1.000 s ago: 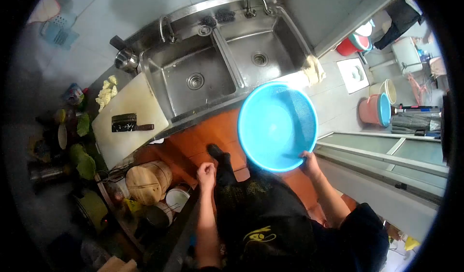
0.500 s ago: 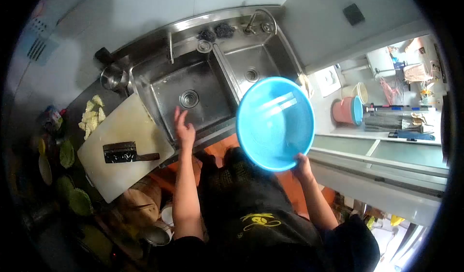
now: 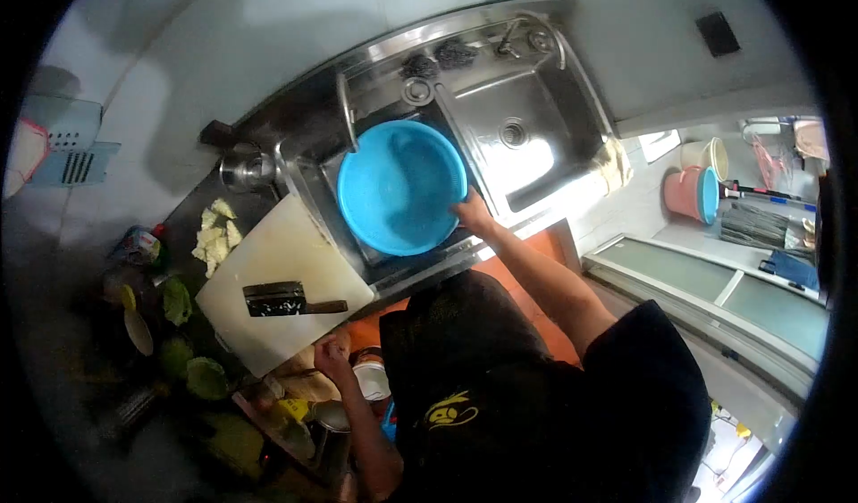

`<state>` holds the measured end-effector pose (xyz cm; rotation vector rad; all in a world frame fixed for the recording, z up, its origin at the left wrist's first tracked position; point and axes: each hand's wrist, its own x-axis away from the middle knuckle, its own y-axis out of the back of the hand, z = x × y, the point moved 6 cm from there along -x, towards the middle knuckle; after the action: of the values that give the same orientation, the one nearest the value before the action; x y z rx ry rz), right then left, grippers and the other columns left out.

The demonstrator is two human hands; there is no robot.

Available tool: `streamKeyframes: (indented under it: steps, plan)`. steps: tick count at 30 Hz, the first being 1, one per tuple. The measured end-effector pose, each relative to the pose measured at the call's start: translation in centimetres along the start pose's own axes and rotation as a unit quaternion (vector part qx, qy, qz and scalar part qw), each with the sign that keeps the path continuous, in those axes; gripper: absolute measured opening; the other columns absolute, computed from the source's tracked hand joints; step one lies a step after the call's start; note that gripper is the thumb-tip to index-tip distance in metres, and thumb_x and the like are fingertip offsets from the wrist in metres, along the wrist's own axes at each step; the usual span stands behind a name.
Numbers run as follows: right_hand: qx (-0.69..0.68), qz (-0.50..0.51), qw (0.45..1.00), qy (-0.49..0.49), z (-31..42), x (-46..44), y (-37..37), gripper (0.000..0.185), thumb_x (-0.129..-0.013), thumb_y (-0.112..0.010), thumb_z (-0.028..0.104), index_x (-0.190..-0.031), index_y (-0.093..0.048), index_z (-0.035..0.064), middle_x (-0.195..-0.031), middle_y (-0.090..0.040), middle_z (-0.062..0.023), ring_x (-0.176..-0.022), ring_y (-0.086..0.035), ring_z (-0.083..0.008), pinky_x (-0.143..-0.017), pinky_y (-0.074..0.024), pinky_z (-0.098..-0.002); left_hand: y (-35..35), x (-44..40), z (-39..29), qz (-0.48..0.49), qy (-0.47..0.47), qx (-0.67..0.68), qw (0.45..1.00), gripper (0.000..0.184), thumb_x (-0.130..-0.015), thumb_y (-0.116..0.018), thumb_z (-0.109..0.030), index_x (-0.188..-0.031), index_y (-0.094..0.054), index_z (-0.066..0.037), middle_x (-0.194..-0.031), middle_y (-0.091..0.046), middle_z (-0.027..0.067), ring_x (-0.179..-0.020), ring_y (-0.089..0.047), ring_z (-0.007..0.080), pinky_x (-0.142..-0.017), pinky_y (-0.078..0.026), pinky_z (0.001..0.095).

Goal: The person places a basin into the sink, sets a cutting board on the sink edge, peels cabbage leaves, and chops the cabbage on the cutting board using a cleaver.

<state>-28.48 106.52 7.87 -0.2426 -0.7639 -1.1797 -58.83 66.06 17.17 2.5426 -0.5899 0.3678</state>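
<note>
A blue plastic basin sits over the left bowl of the steel double sink, beneath the left faucet. My right hand grips its right rim, fingers wrapped over the edge. Near the lower edge of the white cutting board is my left hand, its fingers curled; whether anything is in them is too small to tell. On the board lies a dark cleaver with its handle to the right. Pale leaf pieces lie beside the board.
The right sink bowl has a cloth at its corner. A metal pot stands left of the sink. Green leaves and containers are at lower left. Pink and blue buckets stand at the right, past a sliding door frame.
My right hand has moved the blue basin left, from in front of the sink to over the left bowl. My left hand has gone from above the sink edge down beside the board, its fingers now curled.
</note>
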Motion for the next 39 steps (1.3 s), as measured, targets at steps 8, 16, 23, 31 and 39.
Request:
streamKeyframes:
  steps: [8,16,23,31,39]
  plan:
    - [0.274,0.059,0.957,-0.075,-8.5,-11.1,-4.6,0.019,-0.086,-0.067,0.015,-0.101,-0.069,0.0031,-0.087,-0.071,-0.0135,-0.073,-0.070,-0.0255,-0.062,-0.0572,-0.0410,8.9,0.0,2.5,-0.121,0.073,-0.053,0.989,0.014,-0.092,-0.058,-0.007,-0.092,-0.069,0.002,-0.075,-0.064,0.0093,-0.069,-0.058,0.0191,-0.064,-0.048,0.0356]
    - [0.395,-0.049,0.916,0.041,-12.1,-12.9,-4.3,0.061,-0.080,-0.076,0.035,-0.120,-0.050,-0.0019,-0.094,-0.069,-0.0180,-0.081,-0.070,-0.0370,-0.071,-0.0573,-0.0466,20.8,-10.0,9.1,-0.129,0.046,-0.069,0.988,0.024,-0.097,-0.060,-0.020,-0.103,-0.063,0.003,-0.096,-0.065,0.0125,-0.082,-0.060,0.0233,-0.070,-0.050,0.0369]
    - [0.409,-0.106,0.880,0.218,-7.4,-4.7,-10.0,0.038,-0.086,-0.062,0.016,-0.122,-0.057,0.0031,-0.102,-0.070,-0.0169,-0.078,-0.070,-0.0315,-0.069,-0.0575,-0.0439,30.1,-27.0,13.1,-0.149,0.026,-0.301,0.941,0.037,-0.094,-0.058,-0.026,-0.116,-0.064,0.003,-0.114,-0.065,0.0191,-0.096,-0.061,0.0304,-0.082,-0.048,0.0411]
    - [0.372,0.029,0.913,0.162,-2.8,12.2,-27.2,0.051,-0.087,-0.064,0.025,-0.129,-0.055,-0.0011,-0.127,-0.058,-0.0271,-0.117,-0.056,-0.0435,-0.100,-0.0452,-0.0499,26.4,-33.5,10.5,0.064,-0.040,-0.320,0.944,0.038,-0.093,-0.054,-0.028,-0.099,-0.067,0.008,-0.095,-0.068,0.0196,-0.089,-0.064,0.0319,-0.081,-0.048,0.0411]
    - [0.368,-0.062,0.910,0.182,-1.3,12.4,-24.7,0.041,-0.086,-0.060,0.026,-0.117,-0.063,-0.0012,-0.113,-0.065,-0.0255,-0.105,-0.062,-0.0432,-0.092,-0.0499,-0.0491,25.2,-32.9,12.1,-0.027,0.055,-0.238,0.969,0.029,-0.089,-0.056,-0.017,-0.099,-0.066,0.009,-0.093,-0.069,0.0164,-0.090,-0.065,0.0281,-0.078,-0.050,0.0424]
